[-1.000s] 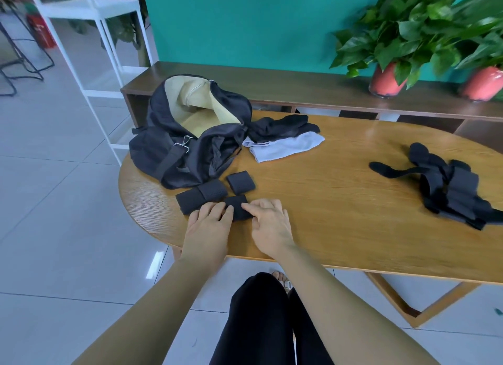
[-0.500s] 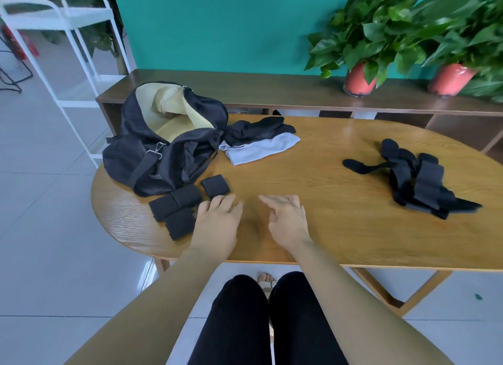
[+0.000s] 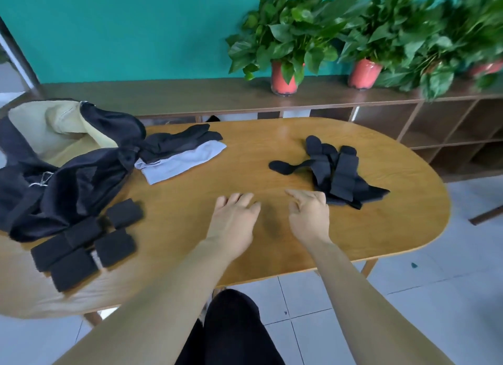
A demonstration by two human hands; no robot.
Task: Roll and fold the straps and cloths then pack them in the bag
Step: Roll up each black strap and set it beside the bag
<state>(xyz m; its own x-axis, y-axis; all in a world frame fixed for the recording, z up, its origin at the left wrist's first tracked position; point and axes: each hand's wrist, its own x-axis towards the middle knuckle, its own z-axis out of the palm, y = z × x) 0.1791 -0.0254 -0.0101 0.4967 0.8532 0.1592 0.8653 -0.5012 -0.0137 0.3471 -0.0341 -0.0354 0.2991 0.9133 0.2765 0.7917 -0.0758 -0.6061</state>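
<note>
From the head view, both of your hands are over the bare middle of the wooden worktop (image 3: 394,228), and they hold nothing. Your left hand (image 3: 234,220) is flat with its fingers spread wide. Your right hand (image 3: 309,214) has loosely bent fingers, and it is just beside a messy pile of loose black straps (image 3: 337,171) at 2 o'clock.

The wood between your hands is free. The near edge runs under your forearms, and the round end of the worktop is at 3 o'clock.

At 9 o'clock, a few rolled black straps (image 3: 73,266) lie close together near the edge. Behind them, at 10 o'clock, the black bag (image 3: 68,179) sits open and shows its yellow inside. Black and grey cloths (image 3: 185,157) lie touching the bag at 11 o'clock.

Past the far edge, a long brown shelf (image 3: 163,95) holds potted plants (image 3: 285,37).
</note>
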